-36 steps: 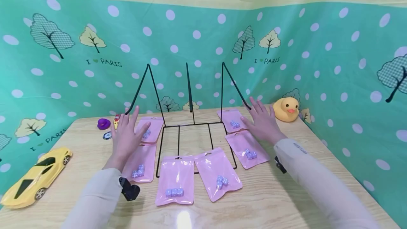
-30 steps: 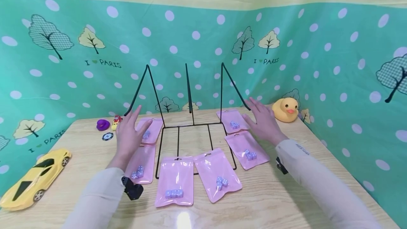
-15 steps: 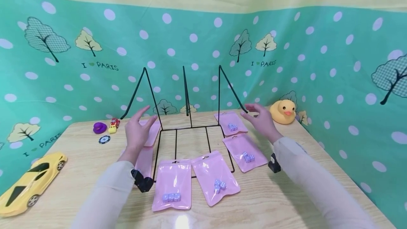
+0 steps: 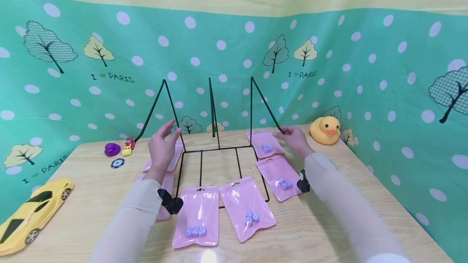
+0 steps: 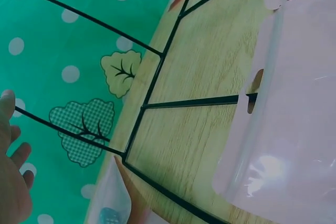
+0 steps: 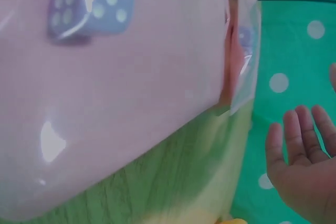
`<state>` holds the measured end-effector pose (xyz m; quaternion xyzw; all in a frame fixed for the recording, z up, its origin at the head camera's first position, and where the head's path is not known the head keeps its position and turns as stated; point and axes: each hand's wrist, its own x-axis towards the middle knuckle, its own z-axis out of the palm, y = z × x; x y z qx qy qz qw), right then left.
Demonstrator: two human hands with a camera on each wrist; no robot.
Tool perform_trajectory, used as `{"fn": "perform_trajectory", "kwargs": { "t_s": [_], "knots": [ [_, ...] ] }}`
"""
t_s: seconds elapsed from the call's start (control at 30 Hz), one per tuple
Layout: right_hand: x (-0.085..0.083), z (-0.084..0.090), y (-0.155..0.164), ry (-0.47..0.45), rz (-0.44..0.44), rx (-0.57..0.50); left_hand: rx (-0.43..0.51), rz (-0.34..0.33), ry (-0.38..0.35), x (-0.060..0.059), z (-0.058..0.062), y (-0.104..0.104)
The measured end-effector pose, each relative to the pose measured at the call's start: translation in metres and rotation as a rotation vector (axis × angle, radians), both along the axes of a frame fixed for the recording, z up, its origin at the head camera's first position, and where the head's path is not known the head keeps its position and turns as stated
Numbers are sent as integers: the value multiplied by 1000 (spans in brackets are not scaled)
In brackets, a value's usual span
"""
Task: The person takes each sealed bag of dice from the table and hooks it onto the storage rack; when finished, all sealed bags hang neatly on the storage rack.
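Note:
A black wire display rack (image 4: 226, 148) with three slanted prongs stands on the table. My left hand (image 4: 162, 147) hovers inside its left prong, fingers loosely bent and holding nothing; in the left wrist view the same hand (image 5: 13, 177) shows spread fingers near a wire. My right hand (image 4: 297, 142) is at the lower end of the right prong (image 4: 268, 106), its fingertips overlapping the tip. In the right wrist view that hand (image 6: 307, 177) has relaxed fingers and a bare palm. Pink zip pouches with lilac dice lie around the base, including a front-left pouch (image 4: 197, 210) and a front-right pouch (image 4: 243, 198).
A yellow toy car (image 4: 34, 214) is at the left edge. Behind it lie a poker chip (image 4: 118, 163), a purple rubber duck (image 4: 112, 149) and a small red-and-yellow toy (image 4: 128, 147). A yellow duck (image 4: 324, 130) sits back right. Green curtain (image 4: 226, 64) encloses the table.
My left hand has moved right, from the left prong's tip to inside it, uncovering the small toys. My right hand has drawn its fingers in at the right prong's tip. The view has shifted slightly.

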<state>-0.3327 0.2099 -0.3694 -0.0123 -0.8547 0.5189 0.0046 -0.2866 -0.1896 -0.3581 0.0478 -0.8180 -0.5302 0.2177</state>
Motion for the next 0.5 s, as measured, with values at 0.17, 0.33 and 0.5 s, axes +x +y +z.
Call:
{"fn": "perform_trajectory", "kwargs": {
  "t_s": [0.17, 0.33, 0.5],
  "knots": [
    [-8, -10, -1, -69, -17, 26, 5, 4, -12, -2, -2, -1],
    [-14, -15, -3, -101, -32, 45, 3, 10, -5, -3, -2, -1],
    [-18, -18, -4, -166, -69, 63, 19, 9, -21, -7, 0, 2]
  ]
}}
